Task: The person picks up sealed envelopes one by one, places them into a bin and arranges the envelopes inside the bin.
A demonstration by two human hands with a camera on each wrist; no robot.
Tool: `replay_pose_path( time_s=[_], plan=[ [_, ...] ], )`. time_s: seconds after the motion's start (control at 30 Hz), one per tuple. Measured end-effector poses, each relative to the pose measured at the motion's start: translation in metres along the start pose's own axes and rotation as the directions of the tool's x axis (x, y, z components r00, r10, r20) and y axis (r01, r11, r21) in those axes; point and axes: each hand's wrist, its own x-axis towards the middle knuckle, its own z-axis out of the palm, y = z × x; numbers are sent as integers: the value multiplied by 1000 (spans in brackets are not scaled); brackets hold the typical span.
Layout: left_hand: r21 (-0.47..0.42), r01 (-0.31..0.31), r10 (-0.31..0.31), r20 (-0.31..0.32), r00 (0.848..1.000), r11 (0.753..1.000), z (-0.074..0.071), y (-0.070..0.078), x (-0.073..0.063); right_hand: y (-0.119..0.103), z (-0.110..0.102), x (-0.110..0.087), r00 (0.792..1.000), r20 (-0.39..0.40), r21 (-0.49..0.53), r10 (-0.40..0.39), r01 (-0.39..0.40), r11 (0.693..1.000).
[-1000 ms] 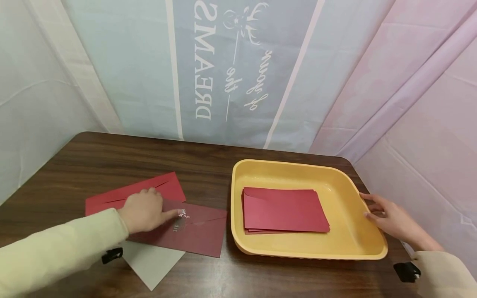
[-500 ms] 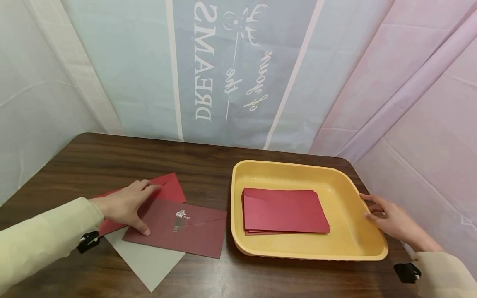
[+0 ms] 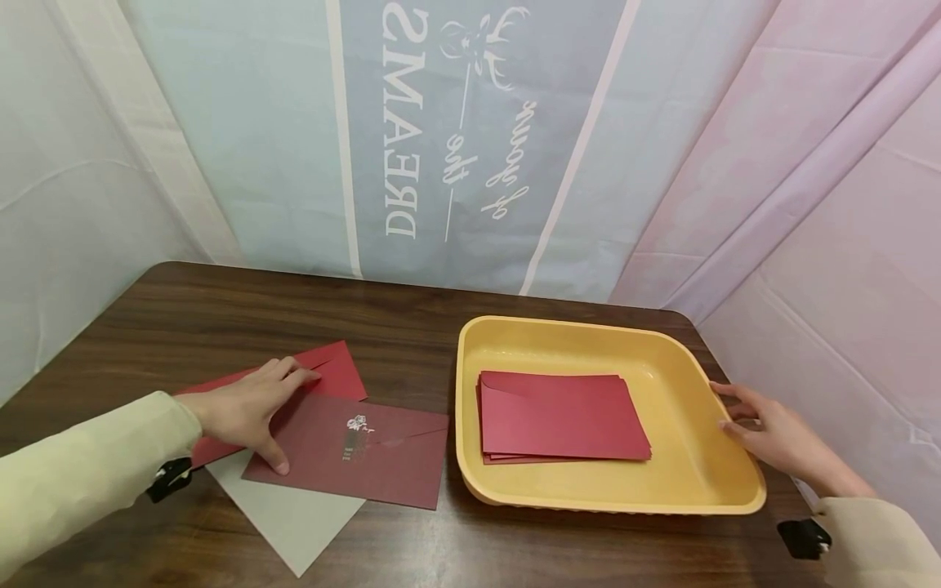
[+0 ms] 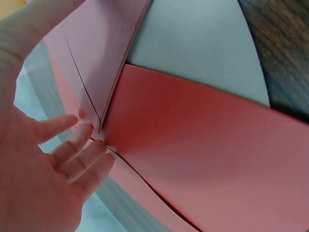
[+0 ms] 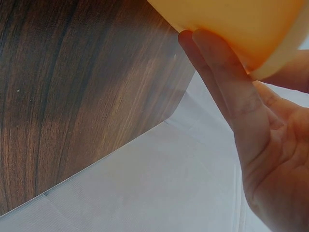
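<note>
My left hand (image 3: 246,408) rests over the loose envelopes at the left, thumb spread from the fingers. Its thumb lies by the left part of a dark maroon envelope (image 3: 404,457) with silver print. Its fingertips touch around a bright red envelope (image 4: 203,140), which lies partly under the maroon one. A grey envelope (image 3: 301,523) sticks out beneath both. My right hand (image 3: 779,433) holds the right rim of a yellow tray (image 3: 698,416), fingers along the outer wall and thumb over the edge. Inside the tray lies a small stack of red envelopes (image 3: 562,415).
Everything stands on a dark wood-grain table (image 3: 294,306). Behind it hangs a pale cloth (image 3: 470,163) with mirrored lettering, and more pale cloth encloses both sides. The table's right edge runs close to the tray.
My left hand has drawn back leftward from the maroon envelope's printed middle, its fingers spreading, uncovering more of that envelope. The right hand and tray have stayed in place.
</note>
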Motion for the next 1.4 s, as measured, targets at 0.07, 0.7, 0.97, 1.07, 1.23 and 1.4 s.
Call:
replay_pose_path(
  time_s=[0.07,0.7,0.97,1.07,1.23,1.4],
  plan=[
    [-4,7,-7,-2,1000,1000,0,0,0,0,0,0,1000,2,-2,4,-4,1000],
    [-187,105,-105,11,994,977,-4,4,4,2,0,-1,1000,-5,14,-8,8,1000],
    [-349,277,-261,93,961,895,-18,-2,6,2,1,1,1000,1,12,-4,4,1000],
    [-413,309,-281,130,951,857,-21,-3,7,2,1,2,1000,3,23,-8,8,1000],
    [-479,307,-268,150,952,822,-26,-2,8,2,0,2,1000,8,37,-11,11,999],
    [-543,291,-248,153,957,788,-30,0,8,2,0,1,1000,1,31,-18,18,999]
  ],
)
